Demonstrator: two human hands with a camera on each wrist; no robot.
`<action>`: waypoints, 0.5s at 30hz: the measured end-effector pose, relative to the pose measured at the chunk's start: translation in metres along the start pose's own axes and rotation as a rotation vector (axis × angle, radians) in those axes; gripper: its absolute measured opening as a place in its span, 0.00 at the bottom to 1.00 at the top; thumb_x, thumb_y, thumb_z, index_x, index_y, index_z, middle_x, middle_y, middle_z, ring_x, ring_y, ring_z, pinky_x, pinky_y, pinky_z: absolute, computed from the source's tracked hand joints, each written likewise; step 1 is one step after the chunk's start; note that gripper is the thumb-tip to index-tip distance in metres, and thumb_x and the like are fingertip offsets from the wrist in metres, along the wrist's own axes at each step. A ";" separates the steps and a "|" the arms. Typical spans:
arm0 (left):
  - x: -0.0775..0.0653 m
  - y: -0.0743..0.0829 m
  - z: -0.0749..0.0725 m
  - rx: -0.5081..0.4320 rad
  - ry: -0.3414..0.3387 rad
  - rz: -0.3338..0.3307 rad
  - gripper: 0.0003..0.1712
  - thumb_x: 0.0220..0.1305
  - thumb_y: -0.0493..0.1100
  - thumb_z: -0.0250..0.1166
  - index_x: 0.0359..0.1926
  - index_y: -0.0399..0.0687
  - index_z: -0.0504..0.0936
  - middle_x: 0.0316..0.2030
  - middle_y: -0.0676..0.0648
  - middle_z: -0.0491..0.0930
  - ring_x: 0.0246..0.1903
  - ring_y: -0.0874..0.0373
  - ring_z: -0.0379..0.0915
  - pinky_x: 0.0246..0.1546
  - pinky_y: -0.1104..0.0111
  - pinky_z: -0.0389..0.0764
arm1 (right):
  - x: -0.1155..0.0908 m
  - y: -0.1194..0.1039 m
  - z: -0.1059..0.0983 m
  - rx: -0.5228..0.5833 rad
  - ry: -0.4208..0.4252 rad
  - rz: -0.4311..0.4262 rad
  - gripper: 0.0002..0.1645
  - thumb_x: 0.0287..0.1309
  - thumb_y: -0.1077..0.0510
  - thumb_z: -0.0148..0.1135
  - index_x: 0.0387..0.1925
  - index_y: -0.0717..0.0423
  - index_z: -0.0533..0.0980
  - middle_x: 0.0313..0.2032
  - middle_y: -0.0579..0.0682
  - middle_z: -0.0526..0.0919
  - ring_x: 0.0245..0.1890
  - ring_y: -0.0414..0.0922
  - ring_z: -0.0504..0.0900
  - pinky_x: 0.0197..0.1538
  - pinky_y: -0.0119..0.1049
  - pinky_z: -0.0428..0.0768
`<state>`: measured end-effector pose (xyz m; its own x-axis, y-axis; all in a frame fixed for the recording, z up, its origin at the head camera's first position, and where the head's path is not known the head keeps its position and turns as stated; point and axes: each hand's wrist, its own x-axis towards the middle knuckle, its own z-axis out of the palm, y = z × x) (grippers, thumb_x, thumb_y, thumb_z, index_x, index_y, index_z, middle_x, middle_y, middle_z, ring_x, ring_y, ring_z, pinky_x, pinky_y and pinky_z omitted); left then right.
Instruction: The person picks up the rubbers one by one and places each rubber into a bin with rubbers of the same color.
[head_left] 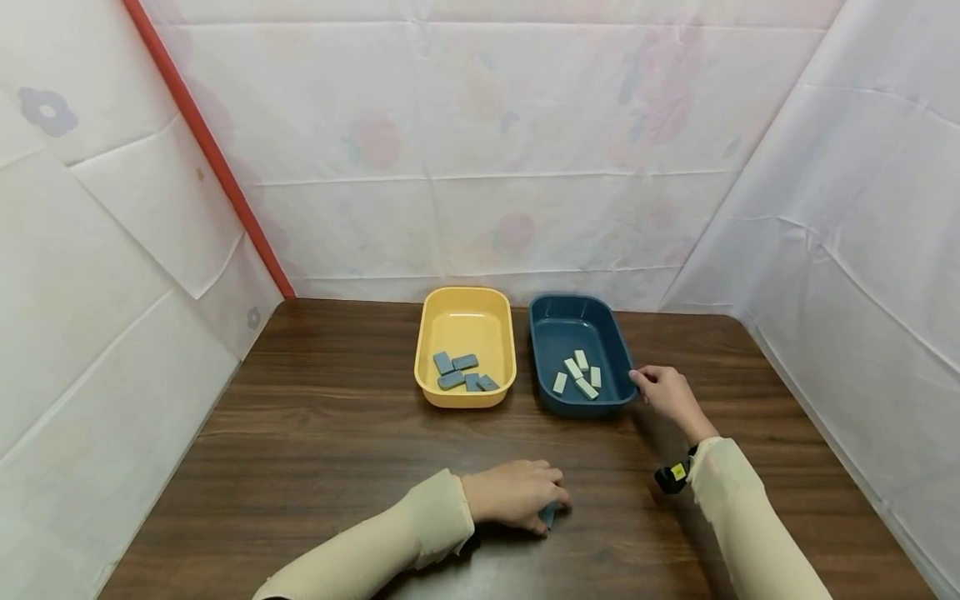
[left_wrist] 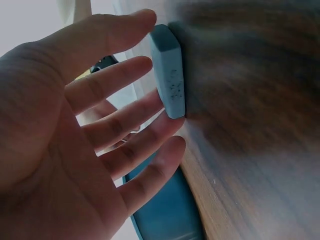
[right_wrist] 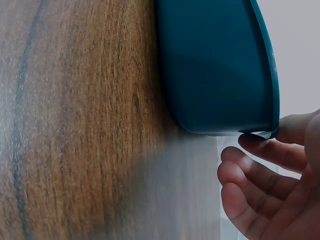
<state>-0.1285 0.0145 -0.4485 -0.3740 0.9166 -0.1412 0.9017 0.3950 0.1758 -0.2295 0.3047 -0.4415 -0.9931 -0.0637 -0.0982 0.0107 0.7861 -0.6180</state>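
Observation:
On the near middle of the table, my left hand (head_left: 517, 493) curls over a small blue-grey rectangular block (left_wrist: 169, 75). Its thumb is at one end of the block and the longer fingertips reach the other; speckled dark marks show on one narrow side. My right hand (head_left: 667, 398) pinches the rim of a dark blue tray (right_wrist: 220, 70) at the near right corner, thumb above and index finger beneath. Several pale cream blocks (head_left: 573, 369) lie inside that tray. Left of it stands a yellow tray (head_left: 466, 400) with several blue-grey blocks (head_left: 452, 380) in its near half.
The dark wood table (head_left: 315, 442) ends at a white patterned sheet (head_left: 465, 150) just behind both trays. More sheeting hangs along the left and right sides. A red strip (head_left: 213, 154) runs down the back left corner. A dark wrist device (head_left: 672, 476) sits on the right wrist.

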 end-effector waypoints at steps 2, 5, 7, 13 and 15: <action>0.000 -0.001 0.002 -0.001 0.006 0.000 0.22 0.58 0.54 0.70 0.55 0.63 0.81 0.43 0.59 0.78 0.39 0.67 0.70 0.38 0.79 0.70 | -0.001 0.000 0.000 0.004 -0.010 0.007 0.27 0.74 0.47 0.46 0.52 0.66 0.77 0.28 0.58 0.81 0.26 0.43 0.74 0.31 0.36 0.70; -0.001 -0.002 0.004 -0.014 0.021 -0.008 0.20 0.58 0.52 0.71 0.53 0.64 0.82 0.42 0.59 0.77 0.37 0.67 0.69 0.36 0.79 0.68 | -0.002 0.001 0.000 0.019 -0.019 0.015 0.27 0.74 0.46 0.46 0.52 0.66 0.77 0.28 0.59 0.81 0.25 0.44 0.74 0.30 0.37 0.71; -0.001 -0.003 0.005 -0.020 0.031 -0.013 0.19 0.58 0.53 0.71 0.52 0.64 0.83 0.41 0.59 0.77 0.36 0.67 0.69 0.35 0.79 0.68 | -0.003 0.001 -0.001 0.027 -0.022 0.012 0.28 0.74 0.46 0.45 0.52 0.66 0.76 0.28 0.60 0.81 0.25 0.45 0.74 0.30 0.37 0.70; -0.004 -0.004 0.001 -0.035 0.038 -0.024 0.17 0.58 0.55 0.70 0.50 0.64 0.83 0.41 0.59 0.77 0.38 0.68 0.71 0.37 0.79 0.71 | -0.003 0.003 0.000 0.024 -0.019 0.008 0.29 0.74 0.44 0.44 0.53 0.65 0.76 0.28 0.60 0.81 0.24 0.45 0.73 0.30 0.38 0.70; -0.005 -0.004 0.000 -0.050 0.037 -0.037 0.17 0.58 0.54 0.70 0.49 0.64 0.84 0.41 0.59 0.77 0.39 0.68 0.71 0.39 0.79 0.71 | -0.003 0.003 0.001 0.026 -0.019 0.013 0.29 0.74 0.44 0.44 0.52 0.65 0.76 0.27 0.60 0.80 0.24 0.45 0.73 0.30 0.38 0.70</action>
<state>-0.1303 0.0084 -0.4480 -0.4152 0.9027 -0.1126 0.8757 0.4302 0.2195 -0.2260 0.3070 -0.4435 -0.9905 -0.0658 -0.1208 0.0265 0.7705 -0.6368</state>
